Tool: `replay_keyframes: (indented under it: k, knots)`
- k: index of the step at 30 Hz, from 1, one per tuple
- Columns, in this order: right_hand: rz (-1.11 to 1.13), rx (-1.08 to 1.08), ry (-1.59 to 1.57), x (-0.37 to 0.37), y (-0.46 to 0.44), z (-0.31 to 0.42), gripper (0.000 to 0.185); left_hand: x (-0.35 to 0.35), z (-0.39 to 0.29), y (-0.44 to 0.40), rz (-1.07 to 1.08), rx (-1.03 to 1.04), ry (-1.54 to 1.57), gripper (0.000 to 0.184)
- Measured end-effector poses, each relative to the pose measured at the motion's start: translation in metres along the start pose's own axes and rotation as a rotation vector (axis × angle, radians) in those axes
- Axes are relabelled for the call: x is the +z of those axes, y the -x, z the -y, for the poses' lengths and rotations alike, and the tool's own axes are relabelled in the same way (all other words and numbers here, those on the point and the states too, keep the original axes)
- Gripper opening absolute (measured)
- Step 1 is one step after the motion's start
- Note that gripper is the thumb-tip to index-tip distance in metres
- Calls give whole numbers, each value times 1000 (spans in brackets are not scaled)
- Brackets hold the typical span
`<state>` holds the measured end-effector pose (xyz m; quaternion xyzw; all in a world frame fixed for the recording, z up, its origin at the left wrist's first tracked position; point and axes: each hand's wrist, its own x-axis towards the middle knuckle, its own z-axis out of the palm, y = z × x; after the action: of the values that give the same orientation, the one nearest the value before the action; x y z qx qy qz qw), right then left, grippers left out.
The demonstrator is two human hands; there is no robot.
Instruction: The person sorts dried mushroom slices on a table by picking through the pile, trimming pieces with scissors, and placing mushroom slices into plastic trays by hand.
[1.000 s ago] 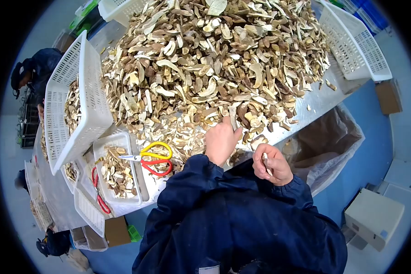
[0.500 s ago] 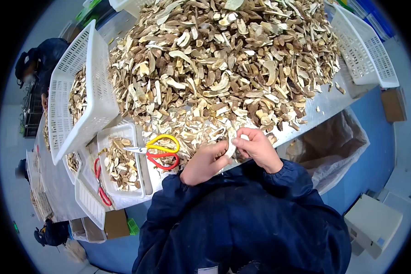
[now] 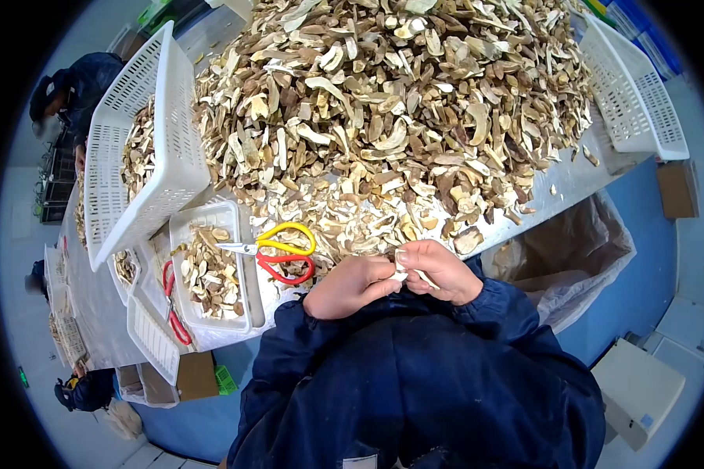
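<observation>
Seemingly, far more lies loose than is set apart: a white slotted plastic basket (image 3: 156, 205) holds brown-and-cream dried slices (image 3: 138, 152), a shallow white plastic tray (image 3: 228, 216) a small batch (image 3: 211, 273); the left hand (image 3: 352, 288) and right hand (image 3: 444, 273) pinch a small pale slice (image 3: 400, 274) by the near edge of the silvery metal bench (image 3: 572, 176), before a big brown heap (image 3: 383, 102); the plastic-lined bin (image 3: 577, 295) has unclear contents

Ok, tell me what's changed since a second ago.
The left hand has drawn back from the near edge of the pile toward the body; the right hand has moved left to meet it, at a pale piece. The yellow-and-red-handled scissors still lie across the tray's rim.
</observation>
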<state>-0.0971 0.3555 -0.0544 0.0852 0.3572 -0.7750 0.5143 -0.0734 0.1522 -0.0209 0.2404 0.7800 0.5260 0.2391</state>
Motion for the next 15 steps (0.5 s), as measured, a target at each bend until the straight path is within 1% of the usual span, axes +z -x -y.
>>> replay_keyframes:
  k: [2,3,4,6,7,9,12,15]
  knots:
    - [37,-42,-193,-1,-2,-1,23,-2,1,3,-2,-32,16,17]
    - [56,-63,-289,-2,-3,-2,26,-4,3,5,-98,-112,98,17]
    - [135,-86,-569,-6,-5,-5,36,-8,6,6,-194,-192,178,17]
    - [255,-77,-631,-7,-6,-8,41,-17,10,-4,-429,-372,282,16]
    - [315,-74,-661,-7,-6,-8,45,-23,14,-12,-504,-421,133,19]
    - [283,-71,-598,-5,-4,-10,44,-30,25,-25,-650,-514,-169,28]
    - [260,-78,-523,-3,1,-9,42,-27,52,-40,-755,-297,-692,42]
    - [282,-110,-486,-6,4,-7,36,-30,59,-47,-689,-424,-582,46]
